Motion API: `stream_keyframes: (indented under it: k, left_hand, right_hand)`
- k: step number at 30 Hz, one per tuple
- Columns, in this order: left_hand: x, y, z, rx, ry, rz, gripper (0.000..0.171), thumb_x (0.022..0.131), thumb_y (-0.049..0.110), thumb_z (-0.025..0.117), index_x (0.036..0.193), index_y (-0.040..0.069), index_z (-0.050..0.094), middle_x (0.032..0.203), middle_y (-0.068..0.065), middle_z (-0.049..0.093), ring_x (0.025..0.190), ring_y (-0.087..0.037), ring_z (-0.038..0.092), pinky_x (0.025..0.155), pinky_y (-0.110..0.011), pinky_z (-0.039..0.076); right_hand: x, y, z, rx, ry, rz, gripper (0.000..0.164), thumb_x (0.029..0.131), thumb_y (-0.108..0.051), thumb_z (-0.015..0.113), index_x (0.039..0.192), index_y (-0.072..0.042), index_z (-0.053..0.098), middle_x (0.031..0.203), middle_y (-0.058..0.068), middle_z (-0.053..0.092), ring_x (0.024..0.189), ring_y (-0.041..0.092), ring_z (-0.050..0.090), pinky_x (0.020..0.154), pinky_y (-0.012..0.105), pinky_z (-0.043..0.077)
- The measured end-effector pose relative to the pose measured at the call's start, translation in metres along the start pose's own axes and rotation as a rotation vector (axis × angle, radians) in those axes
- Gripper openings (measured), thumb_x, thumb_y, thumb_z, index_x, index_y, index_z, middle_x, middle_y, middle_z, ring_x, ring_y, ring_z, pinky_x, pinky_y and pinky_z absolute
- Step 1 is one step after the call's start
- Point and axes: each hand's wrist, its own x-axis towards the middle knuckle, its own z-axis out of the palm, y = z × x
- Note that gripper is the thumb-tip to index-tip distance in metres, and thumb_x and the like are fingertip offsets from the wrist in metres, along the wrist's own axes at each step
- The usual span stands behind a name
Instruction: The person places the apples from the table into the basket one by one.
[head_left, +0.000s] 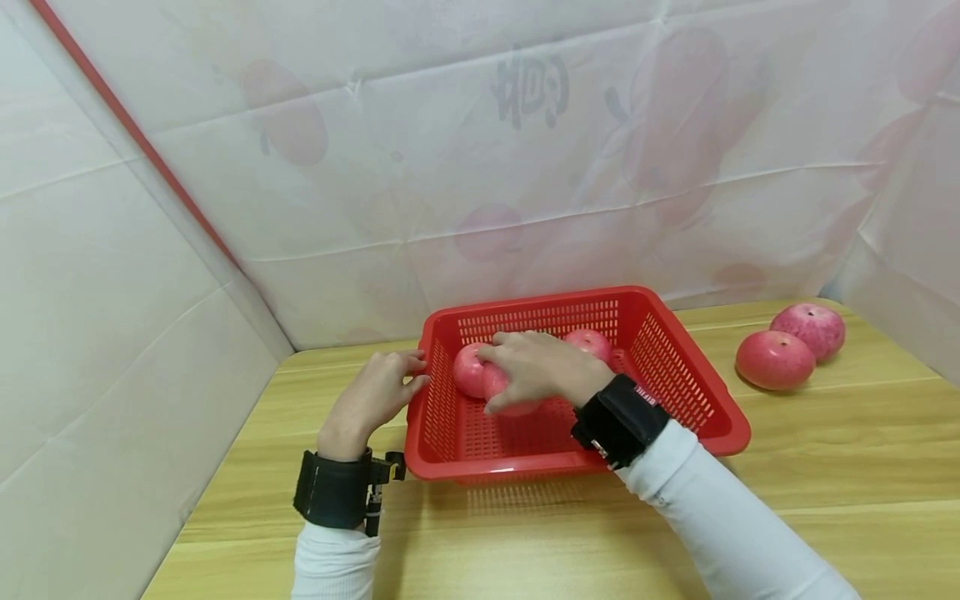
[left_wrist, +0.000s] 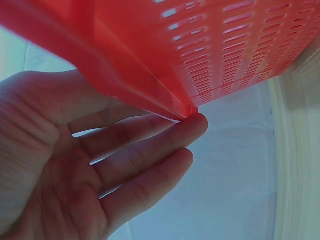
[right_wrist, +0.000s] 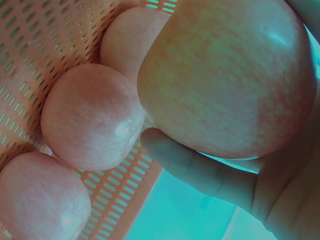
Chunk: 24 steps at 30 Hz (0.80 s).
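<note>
A red plastic basket (head_left: pixel 525 467) with slotted walls stands on the table. Inside it, my right hand (head_left: pixel 543 364) grips an apple (right_wrist: pixel 225 80), fingers and thumb around its sides. To the left of that hand is another apple (head_left: pixel 469 370), and behind it a further apple (head_left: pixel 588 342), partly covered by the hand. Three apples besides the held one show in the right wrist view, including one at the lower left (right_wrist: pixel 42 200). My left hand (head_left: pixel 378 387) is at the basket's left rim (left_wrist: pixel 100 82), its fairly straight fingers touching the underside of the rim.
Two more apples, a smooth pinkish one (head_left: pixel 775 360) and a darker speckled one (head_left: pixel 810 330), lie side by side on the wooden table (head_left: pixel 825 450), right of the basket. A printed cloth wall (head_left: pixel 450 167) rises behind the table and at both sides.
</note>
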Motion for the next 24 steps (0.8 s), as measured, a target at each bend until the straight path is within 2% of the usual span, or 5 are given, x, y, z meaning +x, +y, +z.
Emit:
stream_keyframes:
  k: [7, 15, 20, 24]
  left_hand:
    - [0.0, 0.0, 0.0, -0.002, -0.001, -0.005, 0.021, 0.083, 0.008, 0.062, 0.102, 0.0, 0.066, 0.117, -0.018, 0.057, 0.099, -0.025, 0.056, 0.077, -0.038, 0.051]
    - [0.0, -0.001, 0.001, 0.006, 0.003, 0.003, 0.02, 0.083, 0.008, 0.062, 0.101, 0.001, 0.067, 0.117, -0.018, 0.057, 0.1, -0.025, 0.055, 0.078, -0.039, 0.051]
    - [0.0, -0.001, 0.001, 0.002, 0.004, 0.003, 0.02, 0.083, 0.007, 0.062, 0.101, 0.0, 0.066, 0.117, -0.018, 0.057, 0.099, -0.025, 0.056, 0.077, -0.039, 0.051]
    - [0.0, -0.001, 0.0, 0.0, 0.004, -0.001, 0.02, 0.083, 0.008, 0.063, 0.102, 0.001, 0.066, 0.117, -0.018, 0.057, 0.098, -0.024, 0.056, 0.076, -0.038, 0.052]
  right_hand:
    - [0.003, -0.005, 0.002, -0.031, -0.001, -0.034, 0.07, 0.07, -0.055, 0.066, 0.126, -0.016, 0.049, 0.128, 0.014, 0.046, 0.11, 0.026, 0.046, 0.091, 0.045, 0.042]
    - [0.008, -0.008, 0.007, -0.111, -0.051, -0.05, 0.076, 0.071, -0.056, 0.065, 0.132, -0.016, 0.045, 0.136, 0.012, 0.041, 0.115, 0.023, 0.043, 0.091, 0.043, 0.043]
    - [0.011, -0.011, 0.009, -0.205, -0.08, -0.072, 0.074, 0.07, -0.06, 0.064, 0.129, -0.019, 0.047, 0.132, 0.009, 0.044, 0.1, 0.022, 0.053, 0.082, 0.044, 0.045]
    - [0.013, -0.014, 0.011, -0.23, -0.096, -0.076, 0.071, 0.07, -0.06, 0.064, 0.127, -0.02, 0.049, 0.126, 0.008, 0.047, 0.089, 0.021, 0.056, 0.079, 0.042, 0.046]
